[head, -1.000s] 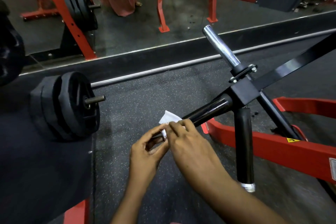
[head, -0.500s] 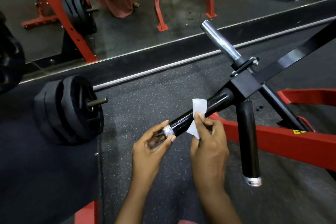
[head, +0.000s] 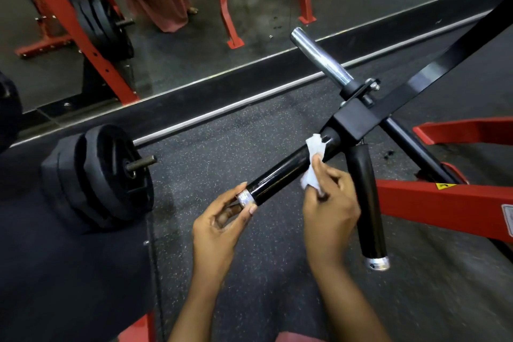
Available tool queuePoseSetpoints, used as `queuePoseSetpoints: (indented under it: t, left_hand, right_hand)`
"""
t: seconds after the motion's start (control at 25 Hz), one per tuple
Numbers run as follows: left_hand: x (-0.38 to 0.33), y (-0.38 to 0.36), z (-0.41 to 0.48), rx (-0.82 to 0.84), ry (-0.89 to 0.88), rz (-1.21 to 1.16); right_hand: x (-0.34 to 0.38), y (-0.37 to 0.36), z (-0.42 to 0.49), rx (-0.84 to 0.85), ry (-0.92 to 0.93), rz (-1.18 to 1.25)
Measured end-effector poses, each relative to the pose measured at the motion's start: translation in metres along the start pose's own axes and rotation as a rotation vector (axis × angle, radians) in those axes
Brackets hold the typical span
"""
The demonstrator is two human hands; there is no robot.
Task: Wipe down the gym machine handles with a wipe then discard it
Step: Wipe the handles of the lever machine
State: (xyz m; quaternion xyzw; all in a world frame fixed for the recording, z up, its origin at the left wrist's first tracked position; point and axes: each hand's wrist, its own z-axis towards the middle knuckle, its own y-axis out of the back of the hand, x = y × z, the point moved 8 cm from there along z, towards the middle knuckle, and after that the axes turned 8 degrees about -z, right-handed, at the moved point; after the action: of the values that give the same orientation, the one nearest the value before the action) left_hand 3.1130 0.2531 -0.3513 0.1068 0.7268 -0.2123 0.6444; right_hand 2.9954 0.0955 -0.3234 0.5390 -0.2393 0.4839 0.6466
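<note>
Fingers point(head: 329, 179) of the right hand point(head: 330, 211) are curled and pinch the white wipe point(head: 314, 159), pressing it against the black handle point(head: 280, 178). The wipe is crumpled. It sits on the upper part of the handle, near the black block point(head: 352, 122) where the handle joins the machine, and one part of it hangs below the handle toward the palm. The right hand is a little blurred, so I cannot tell how many fingers touch the wipe.

The left hand point(head: 219, 228) holds the same handle at its lower, free end. Its thumb and one fingertip point(head: 251, 209) pinch the silver cap point(head: 245, 199) from both sides, and the other fingers are bent loosely under it. The two hands are apart, with a bare shiny piece of handle between them.

A second handle point(head: 367, 203), also black with a silver end, goes down from the block just beside the right hand. A chrome peg point(head: 319, 58) rises from the block, up and to the left. Behind the second handle is the red frame point(head: 444, 203). On the left, black plates point(head: 111, 175) stand on a short bar, well apart from the hands. The floor point(head: 222, 130) is dark speckled rubber.
</note>
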Motion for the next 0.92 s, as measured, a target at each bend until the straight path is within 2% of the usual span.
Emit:
queuePoseSetpoints:
  t: [0.24,0.44,0.64,0.76,0.92]
  left_hand:
    - [-0.001,-0.003,-0.003,-0.024,-0.003,0.032]
    - [-0.005,-0.006,-0.017,-0.022,-0.017,0.185]
    - [0.001,0.005,-0.064,-0.167,0.012,0.356]
    - [0.012,-0.008,-0.102,-0.108,-0.01,0.519]
    - [0.027,-0.063,-0.168,0.12,-0.108,0.689]
  right_hand:
    - [0.02,-0.017,-0.063,0.037,-0.064,0.099]
    - [0.023,-0.022,-0.085,0.246,-0.035,0.141]
    - [0.005,0.011,-0.081,0.321,-0.084,0.216]
    - [-0.021,0.045,-0.088,0.34,-0.122,0.228]
    - [-0.068,0.131,-0.099,0.266,-0.128,0.139]
